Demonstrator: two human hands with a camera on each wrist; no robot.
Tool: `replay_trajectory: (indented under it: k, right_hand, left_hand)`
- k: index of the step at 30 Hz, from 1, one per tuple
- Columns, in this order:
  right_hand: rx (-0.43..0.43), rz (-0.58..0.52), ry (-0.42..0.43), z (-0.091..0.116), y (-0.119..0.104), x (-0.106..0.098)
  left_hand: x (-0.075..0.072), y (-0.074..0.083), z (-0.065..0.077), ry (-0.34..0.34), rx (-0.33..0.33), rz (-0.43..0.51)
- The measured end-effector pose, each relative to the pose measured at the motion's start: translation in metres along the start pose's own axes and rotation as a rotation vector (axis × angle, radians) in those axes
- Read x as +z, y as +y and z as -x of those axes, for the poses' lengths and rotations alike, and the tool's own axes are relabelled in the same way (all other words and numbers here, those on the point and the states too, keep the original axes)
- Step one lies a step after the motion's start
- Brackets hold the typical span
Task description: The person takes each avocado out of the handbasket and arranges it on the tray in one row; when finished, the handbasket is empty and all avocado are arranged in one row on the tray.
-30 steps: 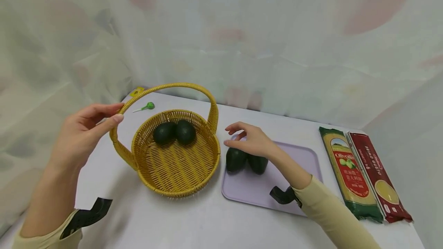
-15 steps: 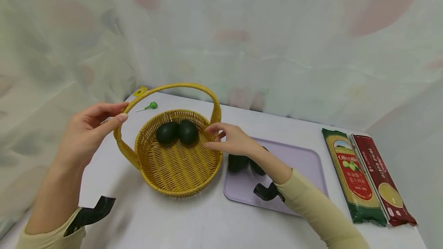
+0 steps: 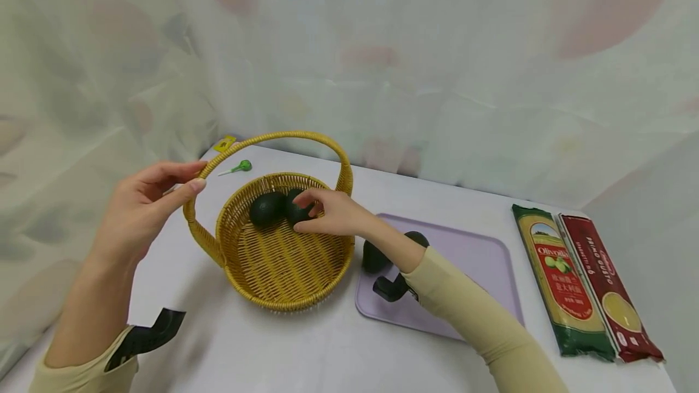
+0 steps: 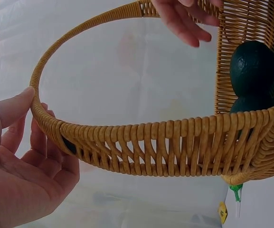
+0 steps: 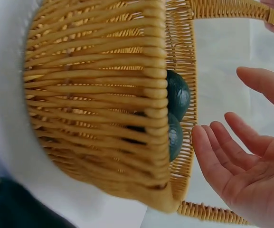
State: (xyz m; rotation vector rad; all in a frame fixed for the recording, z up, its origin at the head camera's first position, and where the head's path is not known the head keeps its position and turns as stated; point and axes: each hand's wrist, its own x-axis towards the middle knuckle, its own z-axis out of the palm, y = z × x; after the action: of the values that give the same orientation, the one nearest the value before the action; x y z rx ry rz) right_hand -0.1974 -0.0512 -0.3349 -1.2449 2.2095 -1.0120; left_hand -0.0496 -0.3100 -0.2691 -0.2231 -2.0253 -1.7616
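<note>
My left hand pinches the handle of a yellow wicker basket between thumb and fingers. Two dark green avocados, one on the left and one on the right, lie side by side in the back of the basket. Over the basket's right side reaches my right hand, fingers apart and loosely bent, overlapping the right avocado in the head view. From the right wrist, nothing shows between its thumb and fingers, which hover above the rim.
Right of the basket lies a lilac tray with more dark avocados, partly hidden by my right forearm. Two spaghetti packs, one green and one red, lie at the far right. A green lollipop sits behind the basket.
My right hand has moved left from over the tray's avocados to over the basket, beside the avocados there. My left hand keeps its grip on the handle; the view has shifted slightly.
</note>
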Motion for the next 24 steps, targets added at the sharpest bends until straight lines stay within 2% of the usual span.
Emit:
replay_trajectory:
  k: [13,24]
  right_hand:
    - [0.013,0.055,-0.073,-0.046,-0.012,0.004]
    - [0.112,0.125,-0.091,-0.081,-0.004,0.011]
  left_hand:
    - [0.000,0.000,-0.001,-0.001,-0.008,-0.003]
    - [-0.001,0.000,-0.001,-0.008,-0.015,-0.002]
